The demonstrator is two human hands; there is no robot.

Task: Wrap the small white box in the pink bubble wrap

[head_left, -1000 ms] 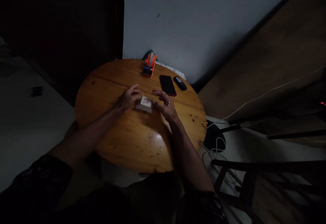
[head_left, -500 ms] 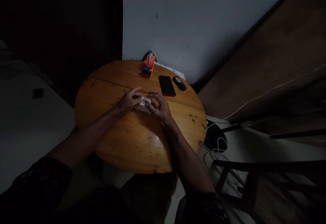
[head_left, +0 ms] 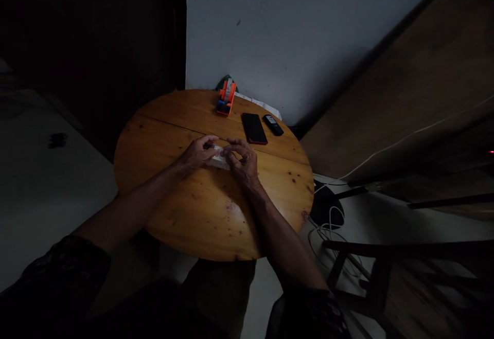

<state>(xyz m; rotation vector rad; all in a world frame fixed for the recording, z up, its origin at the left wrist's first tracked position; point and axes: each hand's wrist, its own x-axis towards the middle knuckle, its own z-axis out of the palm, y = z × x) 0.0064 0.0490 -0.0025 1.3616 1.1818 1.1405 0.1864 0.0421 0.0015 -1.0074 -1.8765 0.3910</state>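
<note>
Packet (head_left: pixel 219 161) is lying near the middle of the counter (head_left: pixel 185 215), probably light, stiff and slick, best held by its ends; left grip (head_left: pixel 199 152) at nine o'clock and right grip (head_left: pixel 245 164) at three are resting half-curled against it, whether pinching I cannot tell.

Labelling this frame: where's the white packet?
Head view, just left of centre: white packet between left hand and right hand, nearer than the orange object.

The packet (head_left: pixel 218 163) lay on the table (head_left: pixel 200 210) between my left hand (head_left: pixel 197 153) and right hand (head_left: pixel 244 161); behind it, the tape dispenser (head_left: pixel 226 98); behind and right, the slab (head_left: pixel 254 128) and handset (head_left: pixel 273 125).
</note>
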